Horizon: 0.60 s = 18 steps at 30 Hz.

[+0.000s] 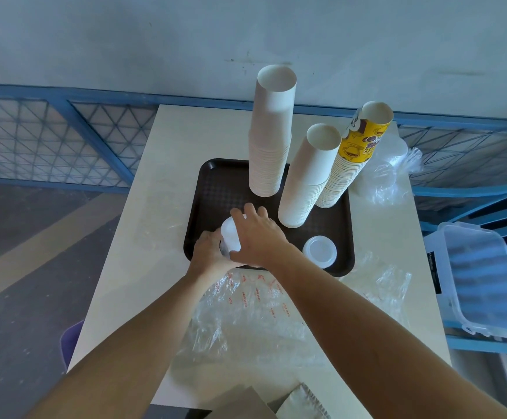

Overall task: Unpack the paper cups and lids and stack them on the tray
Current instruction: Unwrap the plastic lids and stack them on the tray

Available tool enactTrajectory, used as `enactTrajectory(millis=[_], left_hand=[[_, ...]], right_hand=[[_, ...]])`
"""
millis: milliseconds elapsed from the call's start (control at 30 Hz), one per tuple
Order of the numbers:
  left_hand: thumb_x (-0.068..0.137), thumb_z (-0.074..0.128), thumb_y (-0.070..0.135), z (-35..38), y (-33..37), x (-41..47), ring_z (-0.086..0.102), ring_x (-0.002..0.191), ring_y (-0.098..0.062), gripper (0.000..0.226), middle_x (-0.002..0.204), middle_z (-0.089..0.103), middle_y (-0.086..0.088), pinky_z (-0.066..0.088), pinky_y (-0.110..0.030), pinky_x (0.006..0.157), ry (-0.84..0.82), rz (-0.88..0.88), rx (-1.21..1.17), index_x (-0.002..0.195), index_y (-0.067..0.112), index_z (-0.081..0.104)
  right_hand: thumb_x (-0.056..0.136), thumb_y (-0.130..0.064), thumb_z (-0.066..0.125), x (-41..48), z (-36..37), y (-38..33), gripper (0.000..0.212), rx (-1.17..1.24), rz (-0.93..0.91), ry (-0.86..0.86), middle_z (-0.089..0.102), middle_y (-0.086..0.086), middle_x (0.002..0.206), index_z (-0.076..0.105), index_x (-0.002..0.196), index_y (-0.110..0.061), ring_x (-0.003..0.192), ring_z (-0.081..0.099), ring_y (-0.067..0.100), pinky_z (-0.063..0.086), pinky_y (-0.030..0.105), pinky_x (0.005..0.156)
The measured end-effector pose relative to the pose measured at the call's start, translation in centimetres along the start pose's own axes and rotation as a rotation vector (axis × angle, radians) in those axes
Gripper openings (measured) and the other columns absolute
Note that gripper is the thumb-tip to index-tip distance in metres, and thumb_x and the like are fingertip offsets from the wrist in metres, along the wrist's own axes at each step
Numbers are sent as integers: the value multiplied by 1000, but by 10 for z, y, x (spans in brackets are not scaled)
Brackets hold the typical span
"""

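A dark brown tray point(225, 182) lies on the pale table. On it stand two stacks of plain white paper cups, a tall one point(272, 131) at the back and a leaning one point(309, 176), plus a stack of yellow printed cups point(352, 158). A short pile of white lids point(319, 250) rests at the tray's front right. Both hands grip a stack of white lids point(230, 235) over the tray's front left corner: my left hand point(208, 252) holds it from below, my right hand point(258, 235) wraps over its top.
Empty clear plastic wrappers point(246, 313) lie on the table in front of the tray, and a bag with more lids point(388, 173) sits behind its right side. A clear lidded box point(485, 282) rests on a blue chair at the right. A blue railing runs behind the table.
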<state>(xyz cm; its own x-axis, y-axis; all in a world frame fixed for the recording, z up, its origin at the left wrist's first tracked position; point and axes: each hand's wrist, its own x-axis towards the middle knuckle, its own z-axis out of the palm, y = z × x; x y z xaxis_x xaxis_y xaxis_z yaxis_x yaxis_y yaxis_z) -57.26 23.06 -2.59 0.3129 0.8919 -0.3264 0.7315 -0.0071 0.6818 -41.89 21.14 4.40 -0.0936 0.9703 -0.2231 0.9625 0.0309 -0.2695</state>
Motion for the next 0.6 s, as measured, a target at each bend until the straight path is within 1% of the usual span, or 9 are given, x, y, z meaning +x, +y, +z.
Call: enactTrajectory(millis=[67,133,200,267,333,400,467,533,600], left_hand=[[49,71,64,1,-2,1,59,80,-29,57,77,56,8,52,-35,67,9,-10,14,90,25,64],[52,75,62,0,0,0,64,93,-27,66,95,64,2,58,-36,76,24,-22,34,105,24,68],[63,84,49,-2,6,-1,61,104,-25,66,101,63,6,58,-40,85,32,-6,51,121,21,69],[72,91,38,-2,8,-2,57,111,-24,65,102,59,11,55,-41,90,35,13,64,129,20,66],[70,91,44,-4,10,-4,54,115,-20,75,110,60,11,55,-41,94,29,-3,50,137,26,62],[63,85,55,-6,9,-5,57,111,-18,80,111,67,10,57,-42,91,13,-3,34,136,29,63],[58,78,59,-6,5,-3,61,102,-19,77,101,69,11,59,-39,81,-9,3,24,128,30,67],[55,76,63,-5,1,-2,63,91,-21,69,91,66,8,53,-31,68,-22,-4,16,117,33,68],[53,76,65,-5,-2,0,59,82,-18,63,85,63,4,44,-27,63,-22,-12,15,108,34,67]], right_hand=[[84,-61,68,-3,3,-2,84,21,7,34,43,9,140,36,148,-17,120,47,31,51,44,95],[86,-67,59,-8,7,-2,81,38,30,72,45,8,138,36,148,-18,118,48,30,51,45,94],[91,-67,53,-12,10,-2,80,55,45,84,45,8,139,33,151,-18,119,48,31,51,47,96],[96,-62,50,-14,10,-1,76,63,43,81,43,10,145,27,155,-19,123,48,32,51,47,99],[98,-58,52,-13,8,-2,73,76,34,64,40,10,149,27,156,-21,127,46,33,51,47,102],[97,-56,56,-11,4,-4,72,81,34,30,38,10,151,32,154,-20,130,45,33,50,46,103],[94,-56,62,-8,0,-6,74,66,44,-6,39,11,149,34,152,-18,129,45,34,51,45,101],[90,-52,69,-5,-2,-7,80,45,61,-55,40,12,148,33,152,-16,128,46,35,52,44,98],[88,-45,75,-1,-1,-9,84,49,93,-112,39,13,146,31,152,-14,127,48,36,51,42,96]])
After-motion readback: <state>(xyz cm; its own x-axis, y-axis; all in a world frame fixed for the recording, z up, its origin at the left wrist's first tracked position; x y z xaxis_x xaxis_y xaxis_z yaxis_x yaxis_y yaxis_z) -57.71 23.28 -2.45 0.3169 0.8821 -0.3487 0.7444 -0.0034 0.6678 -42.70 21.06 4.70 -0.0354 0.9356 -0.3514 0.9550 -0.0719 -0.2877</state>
